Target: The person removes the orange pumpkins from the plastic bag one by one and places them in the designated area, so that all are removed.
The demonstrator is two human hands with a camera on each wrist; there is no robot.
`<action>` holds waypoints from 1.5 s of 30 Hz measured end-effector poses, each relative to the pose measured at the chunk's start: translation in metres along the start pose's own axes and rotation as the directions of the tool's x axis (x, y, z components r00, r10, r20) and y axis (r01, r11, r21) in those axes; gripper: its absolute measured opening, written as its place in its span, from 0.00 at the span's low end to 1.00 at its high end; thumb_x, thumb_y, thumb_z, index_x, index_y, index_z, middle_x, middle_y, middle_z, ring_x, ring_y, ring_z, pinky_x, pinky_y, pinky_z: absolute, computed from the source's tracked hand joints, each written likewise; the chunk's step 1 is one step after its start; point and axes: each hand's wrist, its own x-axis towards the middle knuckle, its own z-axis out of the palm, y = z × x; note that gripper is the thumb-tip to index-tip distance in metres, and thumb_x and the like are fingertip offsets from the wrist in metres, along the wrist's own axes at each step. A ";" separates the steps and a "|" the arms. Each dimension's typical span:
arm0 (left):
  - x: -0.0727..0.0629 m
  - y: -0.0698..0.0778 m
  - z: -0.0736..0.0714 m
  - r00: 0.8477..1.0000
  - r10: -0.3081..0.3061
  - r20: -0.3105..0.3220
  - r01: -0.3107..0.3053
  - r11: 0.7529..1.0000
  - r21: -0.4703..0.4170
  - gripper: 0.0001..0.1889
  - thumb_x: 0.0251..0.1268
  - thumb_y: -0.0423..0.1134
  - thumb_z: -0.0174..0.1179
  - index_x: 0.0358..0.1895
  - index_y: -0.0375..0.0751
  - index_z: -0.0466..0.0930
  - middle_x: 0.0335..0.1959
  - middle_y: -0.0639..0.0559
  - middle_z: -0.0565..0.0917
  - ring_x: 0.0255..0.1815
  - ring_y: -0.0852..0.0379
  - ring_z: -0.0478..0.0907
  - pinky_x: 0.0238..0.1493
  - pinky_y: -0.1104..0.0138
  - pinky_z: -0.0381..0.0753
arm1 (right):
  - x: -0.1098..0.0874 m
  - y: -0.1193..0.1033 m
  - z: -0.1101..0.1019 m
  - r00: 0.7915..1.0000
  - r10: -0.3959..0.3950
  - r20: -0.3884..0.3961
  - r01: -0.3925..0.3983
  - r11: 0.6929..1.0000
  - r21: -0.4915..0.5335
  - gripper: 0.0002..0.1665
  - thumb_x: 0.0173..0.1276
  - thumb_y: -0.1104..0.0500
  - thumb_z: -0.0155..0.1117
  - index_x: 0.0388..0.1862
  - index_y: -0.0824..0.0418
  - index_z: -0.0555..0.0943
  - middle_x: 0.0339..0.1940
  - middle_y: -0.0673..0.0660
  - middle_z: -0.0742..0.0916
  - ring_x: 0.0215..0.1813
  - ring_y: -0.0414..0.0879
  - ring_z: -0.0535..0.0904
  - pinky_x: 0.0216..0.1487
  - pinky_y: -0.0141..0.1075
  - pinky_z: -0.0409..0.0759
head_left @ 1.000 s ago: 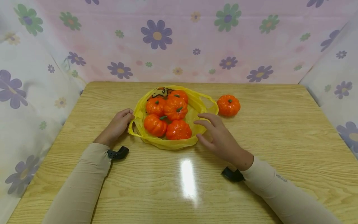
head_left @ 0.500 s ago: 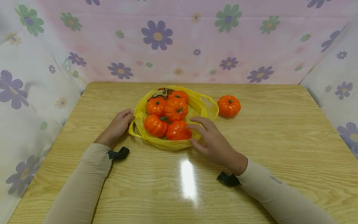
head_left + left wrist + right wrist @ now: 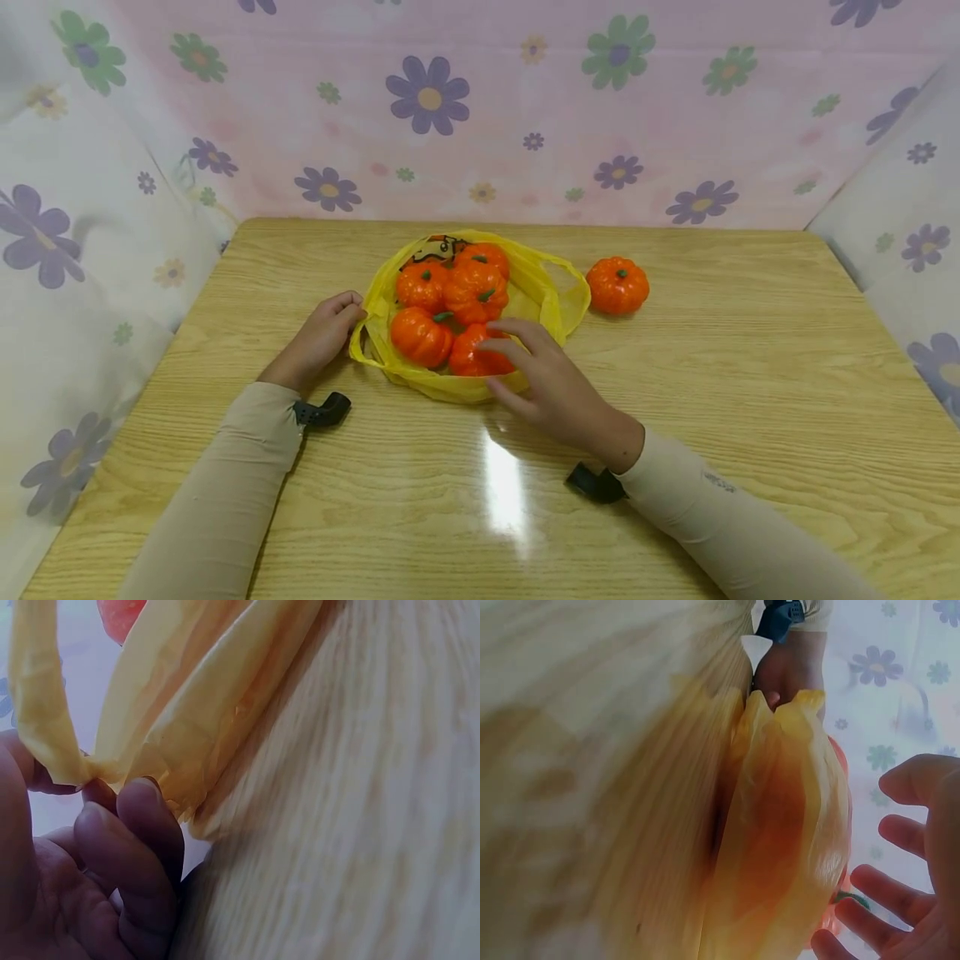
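Note:
A yellow plastic bag (image 3: 423, 385) lies on the table with its mouth spread open, holding several small orange pumpkins (image 3: 422, 337) with green stems. My left hand (image 3: 324, 335) pinches the bag's left edge by the handle; in the left wrist view the fingertips (image 3: 142, 799) meet on gathered yellow plastic. Over the bag's front right side, my right hand (image 3: 551, 383) is spread, its fingers overlapping the front pumpkin (image 3: 468, 354) in the head view. The right wrist view shows those fingers (image 3: 892, 892) apart and holding nothing. One more pumpkin (image 3: 618, 286) sits outside, just right of the bag's handle.
The wood-grain table (image 3: 750, 375) extends widely to the right and in front of the bag. A flowered cloth (image 3: 570, 100) hangs behind the table and along both sides. Black wrist-worn devices (image 3: 324, 411) stick out from both sleeves.
My right hand has moved left from the bag's right rim to above the front pumpkin, fingers still spread. My left hand stays at the bag's left edge, and the pumpkins keep their places.

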 end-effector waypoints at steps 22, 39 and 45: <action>0.001 0.000 0.002 1.000 -0.024 -0.002 0.024 1.000 0.001 0.11 0.76 0.39 0.42 0.44 0.34 0.70 0.26 0.49 0.71 0.19 0.61 0.70 0.25 0.68 0.75 | 0.011 -0.003 0.009 0.999 0.045 0.027 -0.043 0.997 -0.071 0.20 0.68 0.59 0.67 0.59 0.57 0.80 0.64 0.61 0.78 0.67 0.56 0.72 0.67 0.50 0.73; 0.001 0.000 0.000 1.000 -0.006 -0.026 0.006 1.000 0.011 0.11 0.76 0.39 0.42 0.43 0.36 0.70 0.25 0.52 0.72 0.18 0.61 0.69 0.23 0.68 0.74 | 0.013 0.000 0.009 0.997 0.049 0.066 -0.043 0.995 -0.089 0.32 0.60 0.54 0.76 0.63 0.54 0.77 0.67 0.59 0.75 0.68 0.55 0.70 0.65 0.47 0.75; 0.001 0.000 -0.001 1.000 -0.019 -0.007 0.019 1.000 0.015 0.11 0.76 0.39 0.42 0.44 0.35 0.70 0.25 0.52 0.72 0.18 0.61 0.70 0.24 0.68 0.74 | 0.012 0.001 0.010 0.988 0.095 0.122 -0.086 0.993 -0.077 0.39 0.57 0.55 0.78 0.67 0.52 0.73 0.70 0.61 0.73 0.70 0.57 0.71 0.64 0.50 0.76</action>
